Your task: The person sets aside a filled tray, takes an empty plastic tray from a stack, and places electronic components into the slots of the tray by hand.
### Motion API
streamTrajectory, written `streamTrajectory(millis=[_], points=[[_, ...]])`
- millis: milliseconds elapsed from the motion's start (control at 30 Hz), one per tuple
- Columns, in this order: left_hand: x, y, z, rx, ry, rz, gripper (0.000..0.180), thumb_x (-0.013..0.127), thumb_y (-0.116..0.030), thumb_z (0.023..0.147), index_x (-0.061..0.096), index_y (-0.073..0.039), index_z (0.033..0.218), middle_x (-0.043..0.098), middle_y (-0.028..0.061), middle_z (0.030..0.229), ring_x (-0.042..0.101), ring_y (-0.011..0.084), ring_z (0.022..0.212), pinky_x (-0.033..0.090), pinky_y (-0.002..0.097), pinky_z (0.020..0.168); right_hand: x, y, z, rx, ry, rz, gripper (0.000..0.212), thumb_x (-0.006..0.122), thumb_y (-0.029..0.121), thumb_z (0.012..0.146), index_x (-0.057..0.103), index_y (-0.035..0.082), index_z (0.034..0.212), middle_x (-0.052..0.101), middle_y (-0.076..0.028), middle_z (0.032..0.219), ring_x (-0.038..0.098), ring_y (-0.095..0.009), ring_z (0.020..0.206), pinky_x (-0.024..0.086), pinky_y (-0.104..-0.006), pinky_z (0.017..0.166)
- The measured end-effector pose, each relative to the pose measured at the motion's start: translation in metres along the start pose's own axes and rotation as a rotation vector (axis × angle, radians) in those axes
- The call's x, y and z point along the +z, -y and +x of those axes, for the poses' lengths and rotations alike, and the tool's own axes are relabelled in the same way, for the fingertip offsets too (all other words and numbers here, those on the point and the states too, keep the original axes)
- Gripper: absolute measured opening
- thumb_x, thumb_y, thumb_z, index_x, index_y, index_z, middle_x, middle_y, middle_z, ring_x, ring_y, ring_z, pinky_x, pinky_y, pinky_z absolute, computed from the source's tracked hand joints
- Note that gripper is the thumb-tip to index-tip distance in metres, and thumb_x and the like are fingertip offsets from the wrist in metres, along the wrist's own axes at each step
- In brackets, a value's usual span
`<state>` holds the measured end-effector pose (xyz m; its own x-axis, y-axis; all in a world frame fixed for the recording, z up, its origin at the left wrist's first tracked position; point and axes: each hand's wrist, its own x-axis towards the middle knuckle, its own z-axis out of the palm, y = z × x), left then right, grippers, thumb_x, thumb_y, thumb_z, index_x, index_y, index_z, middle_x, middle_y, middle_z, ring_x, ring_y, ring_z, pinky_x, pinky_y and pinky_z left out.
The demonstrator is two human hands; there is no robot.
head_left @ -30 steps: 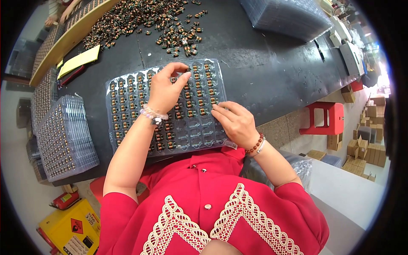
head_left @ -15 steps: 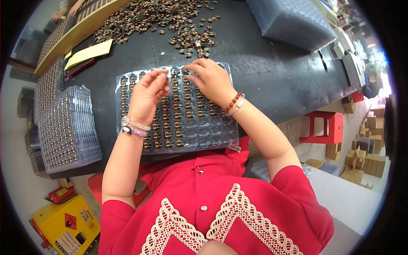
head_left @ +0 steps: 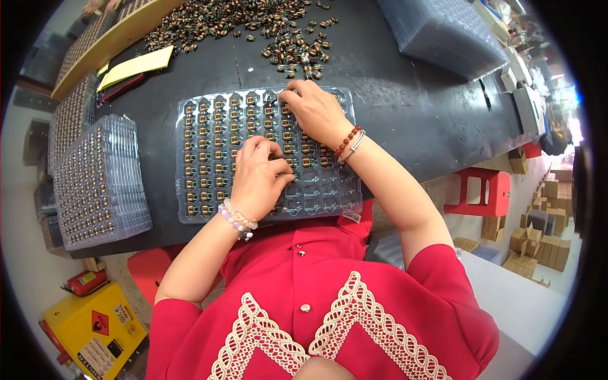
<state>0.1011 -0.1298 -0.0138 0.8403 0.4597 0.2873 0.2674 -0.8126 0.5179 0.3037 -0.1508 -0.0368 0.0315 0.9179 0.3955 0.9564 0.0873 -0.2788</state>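
Note:
A clear plastic tray (head_left: 190, 219) lies before me on the dark table. Small copper-wound coils (head_left: 219, 155) sit in rows of its pockets, while several pockets at the near right hold none. Bent over the middle of the tray is my left hand (head_left: 256, 177), thumb and forefinger drawn together beside the bare pockets. What is between them is too small to make out. At the tray's far edge, right of centre, my right hand (head_left: 316, 114) has its fingers curled down on the pockets; its fingertips hide whatever they grip.
A loose heap of coils (head_left: 221, 22) spreads across the far table, with a smaller pile (head_left: 297, 50) nearer. Filled trays (head_left: 101, 183) are stacked at left, clear trays (head_left: 443, 38) at far right. Yellow paper (head_left: 136, 68) lies far left; a red stool (head_left: 478, 192) stands right.
My left hand has come down and toward me, from above the tray's far part to its middle. My right hand has shifted slightly and stays at the far edge.

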Motion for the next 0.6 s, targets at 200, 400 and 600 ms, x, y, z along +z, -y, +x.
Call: streamTrajectory(millis=[200, 400, 600], points=[[0.003, 0.017, 0.029, -0.178, -0.026, -0.111, 0.013, 0.072, -0.014, 0.073, 0.069, -0.01, 0.085, 0.058, 0.0071, 0.102, 0.046, 0.0292, 0.112, 0.037, 0.0441, 0.095, -0.012, -0.001, -0.005, 0.237, -0.141, 0.38, 0.017, 0.067, 0.008, 0.082, 0.064, 0.002, 0.098, 0.066, -0.009, 0.089, 0.066, -0.022, 0.08, 0.054, -0.031, 0.072], [0.02, 0.064, 0.079, -0.127, -0.256, 0.278, 0.015, 0.071, -0.014, 0.075, 0.065, -0.009, 0.087, 0.06, 0.005, 0.103, 0.049, 0.0283, 0.11, 0.038, 0.0433, 0.093, -0.039, 0.013, -0.04, 0.466, -0.091, 0.677, 0.018, 0.066, 0.005, 0.085, 0.067, 0.0, 0.102, 0.069, -0.008, 0.102, 0.065, -0.012, 0.086, 0.052, -0.0258, 0.078], [0.021, 0.072, 0.083, 0.024, -0.279, 0.164, 0.013, 0.071, -0.008, 0.073, 0.065, -0.008, 0.084, 0.066, 0.0054, 0.094, 0.057, 0.0271, 0.105, 0.042, 0.0431, 0.091, -0.052, 0.011, -0.077, 0.707, -0.11, 1.145, 0.017, 0.062, 0.001, 0.088, 0.066, -0.003, 0.104, 0.067, -0.009, 0.107, 0.061, -0.012, 0.098, 0.05, -0.0253, 0.086]])
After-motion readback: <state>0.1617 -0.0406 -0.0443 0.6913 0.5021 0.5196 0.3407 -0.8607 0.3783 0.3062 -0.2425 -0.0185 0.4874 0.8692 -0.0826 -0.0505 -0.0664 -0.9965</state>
